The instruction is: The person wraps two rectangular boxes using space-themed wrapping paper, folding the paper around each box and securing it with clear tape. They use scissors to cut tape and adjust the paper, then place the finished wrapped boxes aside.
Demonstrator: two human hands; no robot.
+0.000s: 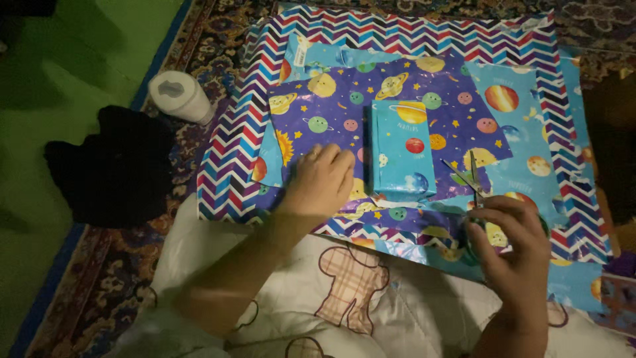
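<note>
My left hand (pixel 322 181) lies flat, fingers together, on a purple planet-print wrapping sheet (pixel 344 109), just left of a small box wrapped in light blue planet paper (pixel 401 149). My right hand (pixel 510 242) grips a pair of scissors (pixel 469 176), whose blades are spread apart and point away from me over the paper, to the right of the box. Under the purple sheet lies a light blue planet sheet (pixel 523 136), and below both a zigzag-striped sheet (pixel 411 33).
A white roll (pixel 177 95) stands on the patterned carpet (pixel 79 292) at the left, beside a black cloth heap (pixel 112 166). A green surface (pixel 53 73) fills the far left. A white quilt with a printed figure (pixel 344 285) covers my lap.
</note>
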